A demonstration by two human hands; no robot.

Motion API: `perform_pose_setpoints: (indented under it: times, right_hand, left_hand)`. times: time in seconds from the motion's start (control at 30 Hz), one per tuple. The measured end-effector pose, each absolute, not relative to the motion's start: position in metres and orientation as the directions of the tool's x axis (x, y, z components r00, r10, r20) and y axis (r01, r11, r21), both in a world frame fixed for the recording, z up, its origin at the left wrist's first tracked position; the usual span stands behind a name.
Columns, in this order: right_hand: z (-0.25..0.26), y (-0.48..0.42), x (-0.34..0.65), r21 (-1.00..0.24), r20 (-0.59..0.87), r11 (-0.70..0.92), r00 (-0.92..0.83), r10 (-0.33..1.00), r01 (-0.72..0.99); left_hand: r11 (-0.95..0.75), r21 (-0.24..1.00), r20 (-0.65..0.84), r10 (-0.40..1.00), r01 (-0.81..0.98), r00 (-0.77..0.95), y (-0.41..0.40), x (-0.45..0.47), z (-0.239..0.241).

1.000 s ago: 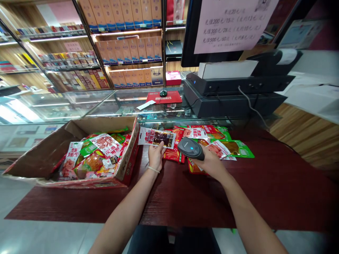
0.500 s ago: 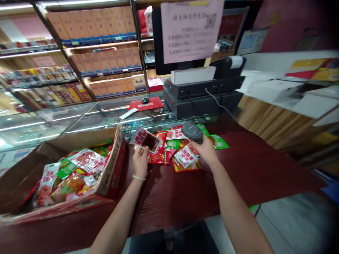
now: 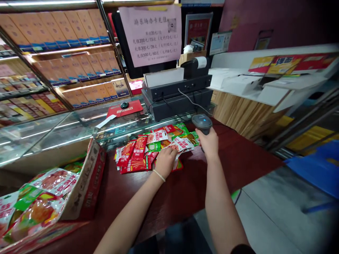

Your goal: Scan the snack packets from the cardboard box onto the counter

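Observation:
My right hand is wrapped round the handle of a dark grey barcode scanner, held above the right end of a pile of snack packets. A small blue light shows on the scanner's top. My left hand, a pale band on its wrist, is at the front of the pile. Its fingers are curled on a white-and-red snack packet, partly covering it. Red snack packets lie to the left of this hand, and green ones are behind it.
On the left stands an open cardboard box holding more snack packets. Behind the dark red tabletop are a glass counter, a black cash drawer and a monitor with a pink notice. A blue chair is at right.
My left hand has carried the white-and-red packet rightward and down onto the pile. My right hand has moved the scanner slightly right, away from the packets. The view has turned right.

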State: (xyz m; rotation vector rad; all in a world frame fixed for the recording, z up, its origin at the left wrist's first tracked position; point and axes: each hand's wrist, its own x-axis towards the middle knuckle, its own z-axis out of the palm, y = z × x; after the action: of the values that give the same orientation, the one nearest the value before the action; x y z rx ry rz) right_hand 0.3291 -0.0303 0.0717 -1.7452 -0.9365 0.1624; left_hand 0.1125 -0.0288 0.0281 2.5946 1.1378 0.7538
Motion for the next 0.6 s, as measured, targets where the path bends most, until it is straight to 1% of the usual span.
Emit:
perform_pose_setpoints:
  times: [0.03,0.1,0.2,0.3,0.4,0.5,0.6]
  right_hand:
    - [0.072,-0.03,0.328,-0.856,0.333,-0.089,0.676,0.658,0.508]
    - [0.073,-0.03,0.326,-0.857,0.331,-0.089,0.675,0.66,0.508]
    - [0.074,-0.029,0.323,-0.867,0.311,-0.092,0.675,0.669,0.491]
    - [0.074,-0.029,0.321,-0.881,0.303,-0.061,0.659,0.688,0.469]
    - [0.074,-0.03,0.317,-0.896,0.291,-0.031,0.639,0.712,0.442]
    - [0.077,-0.031,0.307,-0.909,0.292,0.018,0.606,0.74,0.416]
    - [0.082,-0.032,0.29,-0.903,0.336,0.097,0.547,0.767,0.42]
  left_hand:
    - [-0.701,0.301,0.355,0.712,0.647,0.606,-0.029,0.121,0.025]
    - [-0.712,0.201,0.345,0.694,0.673,0.631,-0.029,0.133,0.02]
    - [-0.679,0.154,0.337,0.719,0.718,0.608,-0.03,0.138,0.015]
    - [-0.668,0.151,0.333,0.728,0.728,0.599,-0.033,0.134,0.014]
    - [-0.679,0.177,0.369,0.717,0.712,0.592,-0.036,0.126,0.019]
    - [-0.691,0.232,0.446,0.701,0.684,0.557,-0.04,0.111,0.035]
    - [-0.687,0.281,0.546,0.689,0.67,0.477,-0.048,0.083,0.066]
